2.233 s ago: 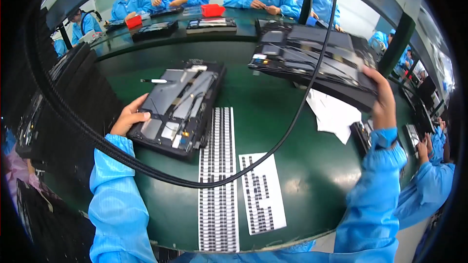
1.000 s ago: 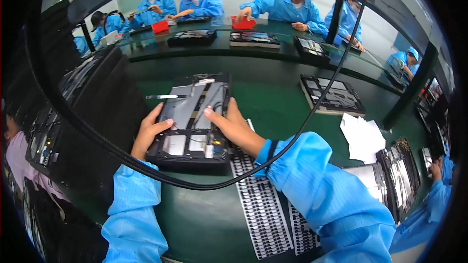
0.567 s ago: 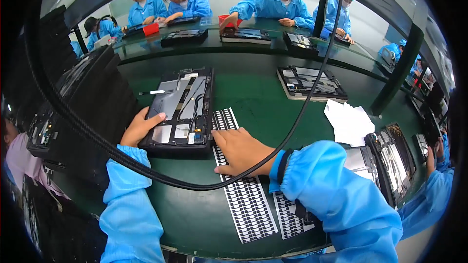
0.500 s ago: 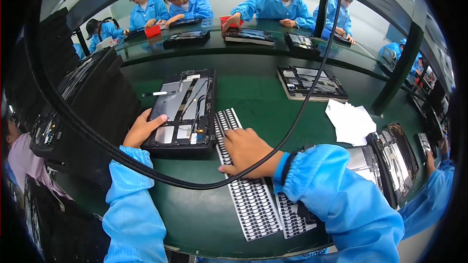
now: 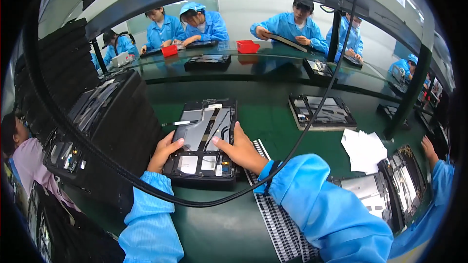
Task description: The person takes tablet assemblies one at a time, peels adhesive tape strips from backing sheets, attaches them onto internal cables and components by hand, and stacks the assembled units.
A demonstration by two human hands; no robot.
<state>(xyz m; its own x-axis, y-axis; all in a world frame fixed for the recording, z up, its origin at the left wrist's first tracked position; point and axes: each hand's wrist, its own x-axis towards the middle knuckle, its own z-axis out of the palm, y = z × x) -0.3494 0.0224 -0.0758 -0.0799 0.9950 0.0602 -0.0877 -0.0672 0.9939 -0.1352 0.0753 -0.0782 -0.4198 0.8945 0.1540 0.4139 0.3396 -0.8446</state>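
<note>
In front of me on the green bench lies an opened tablet in a black tray, its grey inner plates, dark ribbon cables and small boards exposed. My left hand grips its left edge, thumb on top. From the right side my right hand holds it too, thumb reaching over the inner parts and fingers hidden along the edge. A slim tool with a white middle and dark tip lies across the tablet's upper left rim. Partly under my right forearm runs a white sheet of small black stickers.
Tall stacks of black trays stand close on the left. Another opened tablet, white papers and more opened devices lie to the right. A black cable loops across the view. Co-workers in blue sit beyond a raised shelf.
My right hand has left the sticker sheet and now holds the tablet's right side. My left hand keeps its grip. Across the bench, a person has lifted a device off the shelf. My view has shifted.
</note>
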